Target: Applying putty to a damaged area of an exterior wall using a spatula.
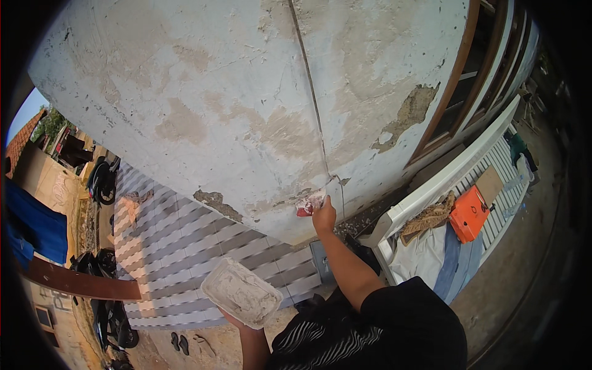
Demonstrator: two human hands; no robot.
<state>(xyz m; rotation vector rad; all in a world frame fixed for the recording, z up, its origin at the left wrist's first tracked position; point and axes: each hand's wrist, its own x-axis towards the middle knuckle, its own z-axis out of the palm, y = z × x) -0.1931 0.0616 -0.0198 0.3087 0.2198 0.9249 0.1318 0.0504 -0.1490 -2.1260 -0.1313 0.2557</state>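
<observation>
the right hand (324, 217) is clamped on a red-handled scraper (309, 204), blade lying leftward against the cracked, flaking plaster wall (203, 92). the left hand (232, 319) cups a shallow rectangular tray (241, 293) of pale putty, tilted.

I see a small red-handled scraper (309, 203), its blade smeared pale, pressed flat against the cracked, patchy wall low down beside the long crack. A shallow white rectangular tray (241, 292) of grey-white filler sits tilted, lower left of it.

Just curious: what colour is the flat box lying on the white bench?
Bright orange box, seen best in the head view, on the white slatted bench.
</observation>
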